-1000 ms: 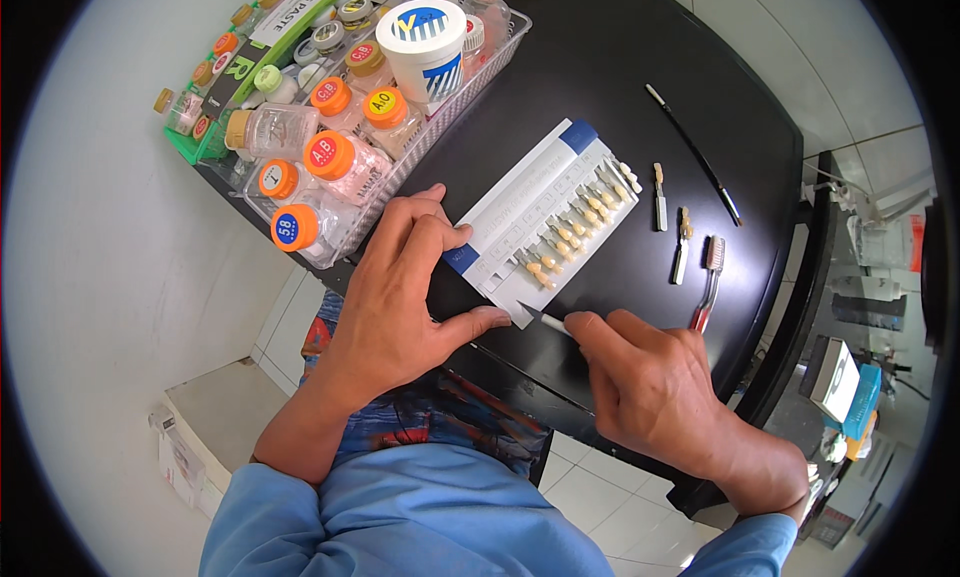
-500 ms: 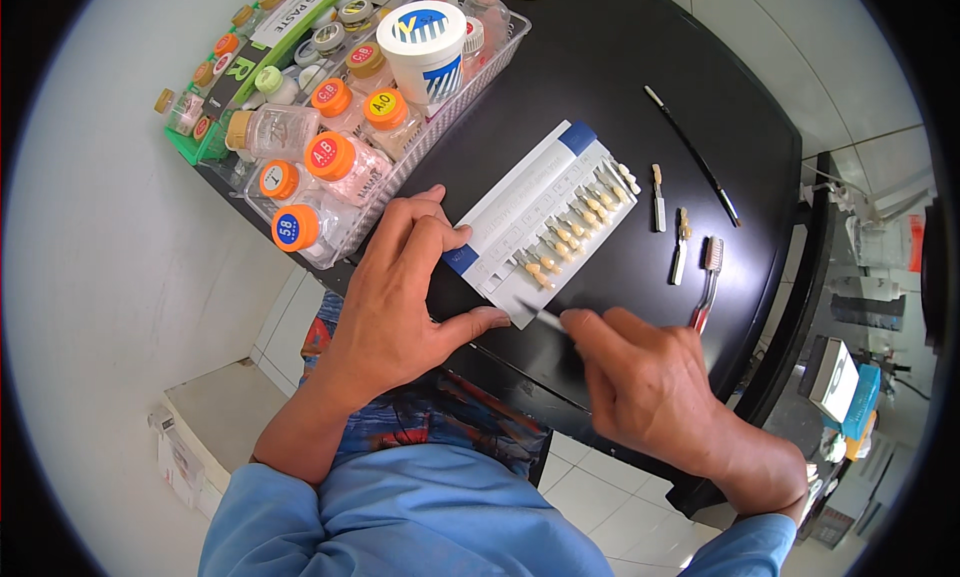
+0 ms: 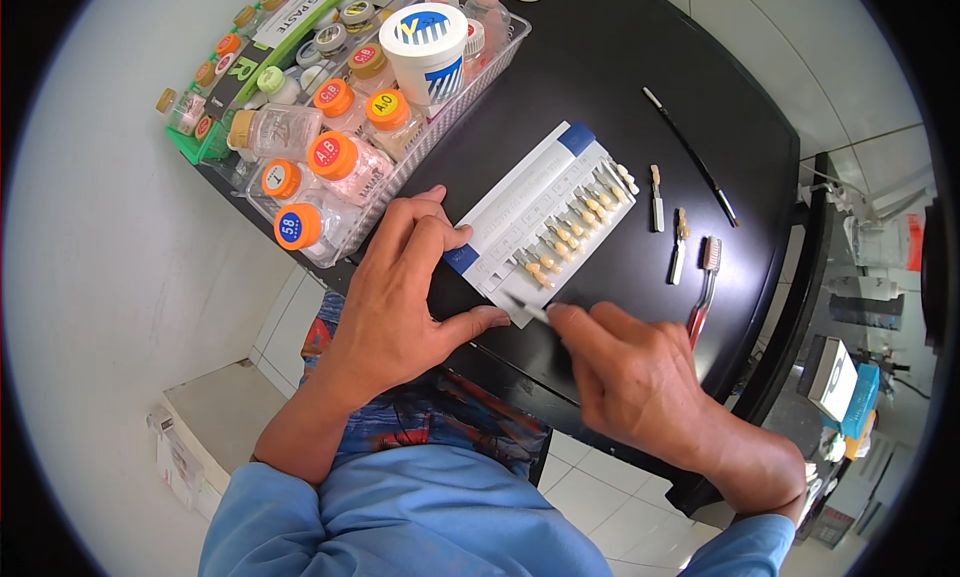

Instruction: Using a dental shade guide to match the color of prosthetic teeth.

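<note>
A white and blue dental shade guide [image 3: 520, 192] lies aslant on the black table, with a row of tooth-coloured shade tabs [image 3: 568, 239] along its right side. At its left edge, my left hand [image 3: 395, 287] grips it, fingers at the blue end and thumb at the near corner. My right hand [image 3: 640, 377] is closed on a slim, pale grey strip with a dark tip [image 3: 530, 309], whose tip is over the guide's near end. What kind of thing the strip is cannot be made out; my fingers hide its other end.
Two loose shade tabs [image 3: 656, 199] [image 3: 679, 247], a thin black brush [image 3: 690, 157] and a red-handled toothbrush [image 3: 703, 292] lie to the right. A clear plastic basket [image 3: 420, 147] of powder jars with orange caps and a white tub [image 3: 425, 62] stands at the far left.
My right hand has shifted slightly left and up, taking the strip's tip a little further over the guide's near end. My left hand and the guide stay in place.
</note>
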`<state>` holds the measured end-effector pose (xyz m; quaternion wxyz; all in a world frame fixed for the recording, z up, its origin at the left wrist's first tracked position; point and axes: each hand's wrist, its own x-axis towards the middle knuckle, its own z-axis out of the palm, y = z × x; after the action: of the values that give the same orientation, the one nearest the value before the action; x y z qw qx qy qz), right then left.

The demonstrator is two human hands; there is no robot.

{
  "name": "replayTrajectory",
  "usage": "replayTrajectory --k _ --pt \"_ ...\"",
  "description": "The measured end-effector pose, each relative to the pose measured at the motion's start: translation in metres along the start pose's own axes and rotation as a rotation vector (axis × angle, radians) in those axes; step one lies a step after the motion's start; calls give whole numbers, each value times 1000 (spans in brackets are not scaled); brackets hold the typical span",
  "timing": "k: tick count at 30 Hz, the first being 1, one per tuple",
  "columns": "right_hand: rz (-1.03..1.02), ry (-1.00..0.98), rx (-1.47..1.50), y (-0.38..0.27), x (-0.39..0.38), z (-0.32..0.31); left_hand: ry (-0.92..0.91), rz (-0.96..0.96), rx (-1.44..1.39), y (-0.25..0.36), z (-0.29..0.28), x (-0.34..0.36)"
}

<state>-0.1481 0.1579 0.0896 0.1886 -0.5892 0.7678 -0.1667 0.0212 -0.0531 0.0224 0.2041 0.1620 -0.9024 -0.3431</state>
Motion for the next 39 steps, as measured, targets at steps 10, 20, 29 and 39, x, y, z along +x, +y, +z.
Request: replayTrajectory --k 10,20,29,39 --pt "-44 7 7 0 0 1 -7 1 -6 0 -1 0" --pt "-36 19 -6 1 -1 0 -6 5 -5 0 -1 0" --pt "2 54 -8 5 0 2 -10 5 0 -1 0 0" --pt "16 35 16 6 -5 -11 -7 6 8 -2 0 0"
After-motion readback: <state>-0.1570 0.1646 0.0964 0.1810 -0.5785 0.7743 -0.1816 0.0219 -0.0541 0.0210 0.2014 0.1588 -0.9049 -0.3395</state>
